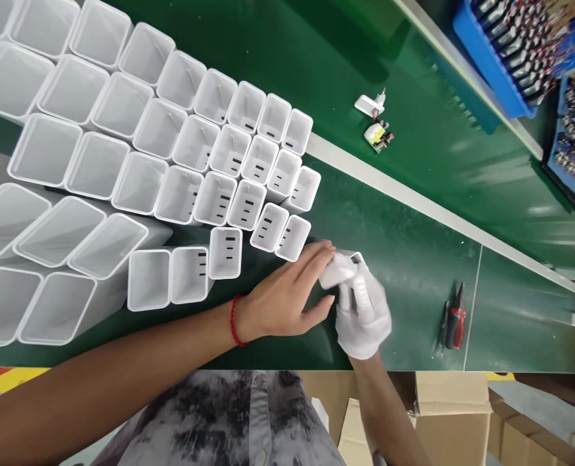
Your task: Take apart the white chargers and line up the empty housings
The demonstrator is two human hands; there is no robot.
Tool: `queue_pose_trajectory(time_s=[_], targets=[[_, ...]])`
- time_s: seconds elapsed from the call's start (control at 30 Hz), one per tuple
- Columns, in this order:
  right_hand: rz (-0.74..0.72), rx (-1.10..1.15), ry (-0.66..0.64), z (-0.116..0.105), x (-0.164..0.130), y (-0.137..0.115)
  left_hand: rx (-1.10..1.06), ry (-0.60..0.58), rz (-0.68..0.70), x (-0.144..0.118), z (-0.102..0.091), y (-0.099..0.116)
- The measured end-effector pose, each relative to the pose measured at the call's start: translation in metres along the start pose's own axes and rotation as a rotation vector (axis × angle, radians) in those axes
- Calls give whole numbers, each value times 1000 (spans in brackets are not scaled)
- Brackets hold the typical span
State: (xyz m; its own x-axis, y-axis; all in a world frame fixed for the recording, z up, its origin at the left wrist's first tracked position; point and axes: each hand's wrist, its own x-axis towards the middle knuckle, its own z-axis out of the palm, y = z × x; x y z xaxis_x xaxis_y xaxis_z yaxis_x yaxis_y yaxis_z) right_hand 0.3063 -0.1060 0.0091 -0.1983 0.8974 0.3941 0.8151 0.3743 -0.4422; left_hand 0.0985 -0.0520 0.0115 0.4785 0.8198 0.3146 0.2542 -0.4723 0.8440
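My left hand point(290, 291), bare with a red cord at the wrist, lies palm down over the green bench. Its fingers are stretched out and the thumb stands apart; the fingertips reach the edge of a blurred white piece point(334, 272). My right hand point(365, 317), in a white glove, has its fingers curled round that piece, whose kind I cannot make out. A pale rim point(358, 257) shows just beyond the gloved fingers. Left of my hands stand rows of white open-topped plastic housings point(226, 254), several with dark slots inside.
Red-handled pliers point(456, 327) lie on the green bench point(413, 259) to the right. Small white parts with wires point(377, 134) lie beyond the white strip point(389, 188). A blue bin point(491, 61) of wired parts stands at the far right. Cardboard boxes point(452, 414) are below the bench edge.
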Motion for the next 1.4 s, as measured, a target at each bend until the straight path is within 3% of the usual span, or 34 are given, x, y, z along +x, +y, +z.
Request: queue_pose_trajectory(time_s=[0.13, 0.37, 0.47, 0.53, 0.63, 0.77, 0.87, 1.03, 1.27, 1.4], targets=[[-58, -183, 98, 9, 12, -8, -2, -1, -35, 1, 0, 0], [-4, -171, 239, 4, 14, -17, -29, -23, -56, 0, 0, -2], [40, -72, 174, 4, 13, -14, -8, -30, -5, 0, 1, -4], [93, 66, 204, 0, 13, -15, 28, -64, 14, 1, 1, -5], [313, 295, 246, -8, 18, -19, 62, -112, 0, 2, 2, -6], [742, 682, -20, -8, 32, -19, 75, -116, 25, 4, 3, -7], [855, 914, -50, -3, 40, -14, 74, -116, 22, 5, 4, -8], [843, 924, 45, 4, 39, -13, 84, -108, 34, 6, 5, -8], [774, 863, 24, -6, 34, -4, 123, -130, 37, 7, 5, -9], [585, 716, -141, -9, 27, -4, 129, -133, 32, 7, 5, -8]])
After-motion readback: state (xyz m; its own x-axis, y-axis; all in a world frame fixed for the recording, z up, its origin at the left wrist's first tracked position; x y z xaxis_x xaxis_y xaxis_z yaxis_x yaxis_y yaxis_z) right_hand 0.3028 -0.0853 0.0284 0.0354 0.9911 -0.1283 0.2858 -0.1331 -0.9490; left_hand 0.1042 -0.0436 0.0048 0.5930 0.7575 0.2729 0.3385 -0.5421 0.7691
